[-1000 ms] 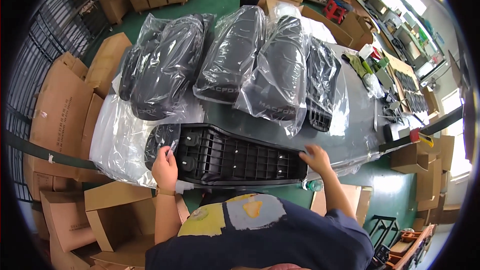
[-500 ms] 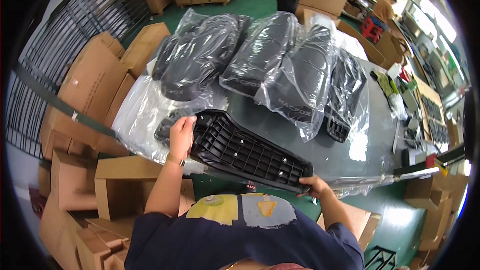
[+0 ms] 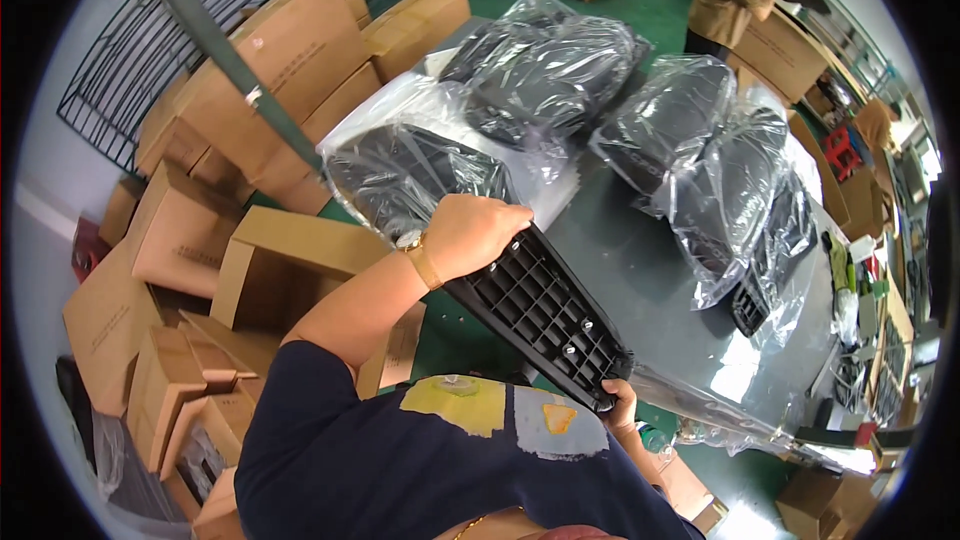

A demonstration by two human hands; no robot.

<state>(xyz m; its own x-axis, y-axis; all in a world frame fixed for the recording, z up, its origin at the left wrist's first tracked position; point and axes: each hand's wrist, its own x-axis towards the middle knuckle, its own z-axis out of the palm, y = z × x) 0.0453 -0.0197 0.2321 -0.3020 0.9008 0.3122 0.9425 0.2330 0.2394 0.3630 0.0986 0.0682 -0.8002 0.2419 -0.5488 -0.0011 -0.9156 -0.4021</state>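
Observation:
A long black bike seat (image 3: 540, 305) is tilted in front of me, its ribbed plastic underside with several metal studs facing me. My left hand (image 3: 475, 233) is closed over its upper left part, fingers curled across the edge. At the lower right end, my right hand (image 3: 621, 406) grips the rim. A dark padded shape in a clear plastic bag (image 3: 415, 175) lies just beyond my left hand; whether the seat's far end touches it is hidden.
Several bagged black seats (image 3: 560, 70) lie across the grey table (image 3: 640, 260). Open cardboard boxes (image 3: 290, 270) crowd the left, beside a green metal post (image 3: 235, 70). Tools (image 3: 845, 280) lie at the table's right. A person (image 3: 730, 0) stands at the back holding something dark.
My view has swung left. The seat is tilted more steeply, and my left hand has moved from its far left end to over its upper edge. My right hand keeps its grip.

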